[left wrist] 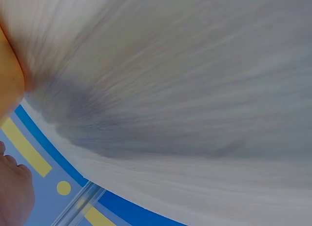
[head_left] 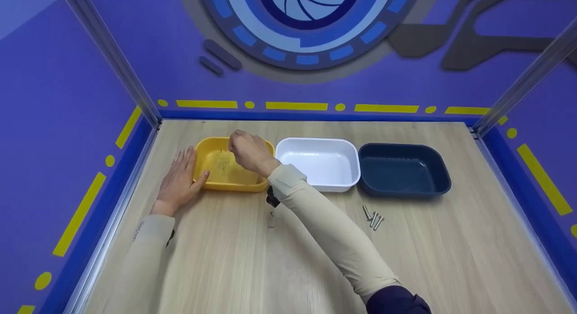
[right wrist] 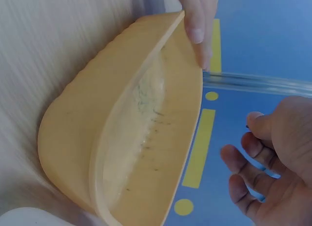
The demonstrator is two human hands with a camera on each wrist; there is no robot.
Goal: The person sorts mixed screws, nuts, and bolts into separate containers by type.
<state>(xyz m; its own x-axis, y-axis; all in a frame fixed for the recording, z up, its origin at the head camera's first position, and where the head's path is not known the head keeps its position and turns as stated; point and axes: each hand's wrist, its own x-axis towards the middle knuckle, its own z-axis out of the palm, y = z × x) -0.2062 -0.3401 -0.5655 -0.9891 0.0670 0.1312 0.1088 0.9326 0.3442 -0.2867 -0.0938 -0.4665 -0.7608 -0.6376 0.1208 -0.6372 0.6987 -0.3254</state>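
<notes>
My left hand (head_left: pixel 178 183) lies along the left side of a yellow bin (head_left: pixel 232 187), its fingers straight and its thumb at the front corner of the rim. Over that bin is my right hand (head_left: pixel 250 152). In the right wrist view the right hand (right wrist: pixel 273 162) pinches a tiny dark piece (right wrist: pixel 247 126) between thumb and index finger, too small to tell its kind. Several small dark slivers (right wrist: pixel 157 114) are scattered on the bin's inside. The left wrist view catches mostly tabletop, a bit of the bin (left wrist: pixel 9 80) and part of the left hand (left wrist: pixel 14 192).
To the right of the yellow bin stand a white bin (head_left: pixel 331 188) and a dark blue bin (head_left: pixel 405 192), side by side. In front of them lie 3 metal bolts (head_left: pixel 374 218). Two tiny pieces lie near the right forearm, one a small metal bit (head_left: pixel 272 213). Blue-purple panels enclose the table.
</notes>
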